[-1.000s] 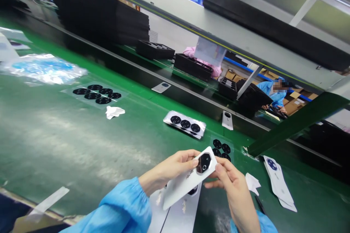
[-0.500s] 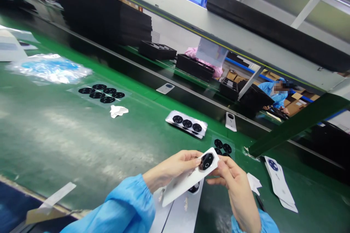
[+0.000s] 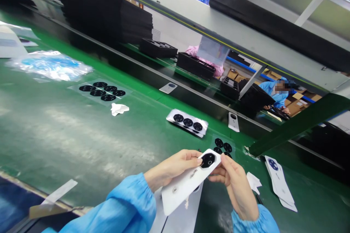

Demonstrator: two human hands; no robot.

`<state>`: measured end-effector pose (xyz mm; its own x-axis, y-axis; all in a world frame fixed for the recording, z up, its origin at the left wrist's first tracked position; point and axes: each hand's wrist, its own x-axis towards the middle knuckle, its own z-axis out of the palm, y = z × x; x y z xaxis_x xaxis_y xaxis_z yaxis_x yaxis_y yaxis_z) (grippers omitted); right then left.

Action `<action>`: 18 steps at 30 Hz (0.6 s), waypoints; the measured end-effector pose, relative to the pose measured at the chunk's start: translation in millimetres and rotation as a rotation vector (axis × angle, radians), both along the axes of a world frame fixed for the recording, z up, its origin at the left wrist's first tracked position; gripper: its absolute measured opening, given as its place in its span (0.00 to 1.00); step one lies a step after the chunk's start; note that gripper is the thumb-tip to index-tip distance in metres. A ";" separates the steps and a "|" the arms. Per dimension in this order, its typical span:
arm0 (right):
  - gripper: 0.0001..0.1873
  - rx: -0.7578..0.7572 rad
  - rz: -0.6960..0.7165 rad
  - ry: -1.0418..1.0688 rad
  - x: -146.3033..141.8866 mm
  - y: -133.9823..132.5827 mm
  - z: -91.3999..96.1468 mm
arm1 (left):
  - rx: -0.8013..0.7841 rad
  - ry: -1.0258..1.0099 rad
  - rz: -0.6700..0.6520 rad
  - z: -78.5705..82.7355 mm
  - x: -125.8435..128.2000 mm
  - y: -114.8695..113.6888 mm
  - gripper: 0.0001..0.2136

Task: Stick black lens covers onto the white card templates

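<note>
Between both hands I hold a white phone back cover [image 3: 183, 186] with a black round camera disc [image 3: 207, 160] near its upper end. My left hand [image 3: 177, 165] grips its left side, thumb beside the disc. The fingers of my right hand [image 3: 232, 180] pinch its upper right corner. Below it lie more pale covers [image 3: 182, 218], partly hidden by the held one. Just beyond my hands is a clear sheet of black discs [image 3: 222, 146]. A crumpled white paper [image 3: 253, 182] rests right of my right hand.
White covers [image 3: 281, 185] are stacked at right, near a green post [image 3: 298, 125]. Farther back sit a strip with three black discs [image 3: 187, 122] and another disc sheet [image 3: 102, 91]. Single covers [image 3: 233, 122] lie on the dark belt [image 3: 202, 105]. A person [image 3: 279, 96] works across the line.
The held cover has turned so that more of its white face and printed marks show. Both hands keep their grip. Covers on the dark belt have shifted slightly right.
</note>
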<state>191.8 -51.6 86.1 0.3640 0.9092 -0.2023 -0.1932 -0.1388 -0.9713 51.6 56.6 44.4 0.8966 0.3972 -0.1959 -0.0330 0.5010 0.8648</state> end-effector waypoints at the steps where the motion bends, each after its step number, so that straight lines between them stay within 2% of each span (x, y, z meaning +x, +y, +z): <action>1: 0.18 -0.004 0.000 0.013 0.5 0.6 -0.5 | -0.006 -0.004 -0.005 -1.2 0.2 0.2 0.18; 18: 0.24 -0.068 -0.038 0.079 5.9 9.0 -11.0 | -0.041 0.018 0.004 -4.5 1.1 -1.0 0.18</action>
